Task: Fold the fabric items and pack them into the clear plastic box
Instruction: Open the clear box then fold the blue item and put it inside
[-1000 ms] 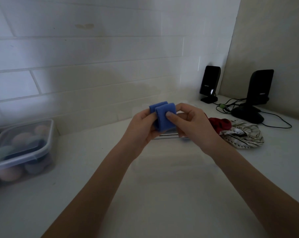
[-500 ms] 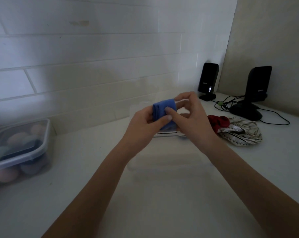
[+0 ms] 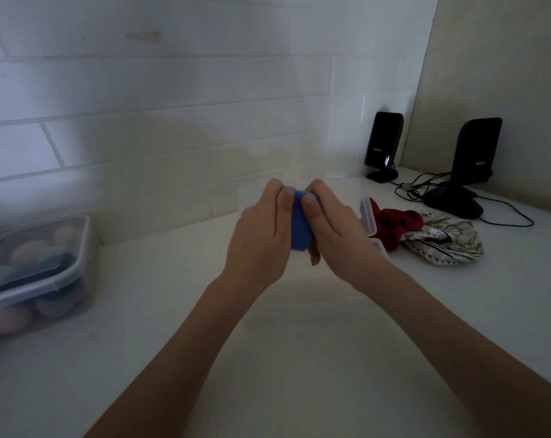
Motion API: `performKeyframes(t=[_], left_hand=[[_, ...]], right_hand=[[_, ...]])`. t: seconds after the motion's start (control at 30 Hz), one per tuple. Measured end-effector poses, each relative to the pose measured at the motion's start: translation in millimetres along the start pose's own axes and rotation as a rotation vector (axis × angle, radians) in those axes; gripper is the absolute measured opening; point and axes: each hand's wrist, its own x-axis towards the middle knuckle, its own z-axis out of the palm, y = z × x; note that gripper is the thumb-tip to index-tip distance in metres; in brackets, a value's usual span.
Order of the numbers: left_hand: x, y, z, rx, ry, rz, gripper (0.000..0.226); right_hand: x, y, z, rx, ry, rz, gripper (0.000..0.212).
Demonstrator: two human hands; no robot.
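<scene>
**What we cannot see well**

We see only a small strip of the blue cloth (image 3: pixel 300 221) near the middle of the frame. The left hand (image 3: pixel 261 230) and the right hand (image 3: pixel 337 227) cover the rest, so we cannot tell how it is folded.

The clear plastic box (image 3: pixel 367 213) behind the hands is so see-through that we can hardly make out its walls.

At the left edge of the frame, a lidded tub (image 3: pixel 34 273) is cut off. The round things inside look blurry through the plastic, and we cannot tell what they are.

Both forearms run off the bottom of the frame.
</scene>
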Motion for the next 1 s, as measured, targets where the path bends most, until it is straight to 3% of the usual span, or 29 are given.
performKeyframes(t=[0.23, 0.4, 0.47, 0.57, 0.7, 0.8, 1.0], left_hand=[[5, -9, -2, 0.041, 0.065, 0.038, 0.032], [16, -15, -24, -0.071, 0.325, -0.045, 0.028], [21, -22, -34, -0.013, 0.414, -0.097, 0.028], [21, -31, -32, 0.07, 0.363, -0.137, 0.033], [17, -35, -25, 0.058, 0.289, -0.154, 0.04], [15, -36, -25, 0.058, 0.288, -0.132, 0.048], [14, -39, -25, 0.047, 0.334, -0.072, 0.054]], right_hand=[[3, 3, 0, 0.162, -0.076, 0.049, 0.027], [2, 4, -2, 0.1, -0.196, 0.107, 0.027], [1, 4, -1, 0.017, -0.294, 0.176, 0.031], [-1, 3, 3, -0.056, -0.396, 0.253, 0.026], [-7, -1, 11, -0.079, -0.468, 0.248, 0.003], [-10, -1, 21, -0.189, -0.528, 0.198, 0.012], [-11, 4, 25, -0.242, -0.511, 0.179, 0.007]])
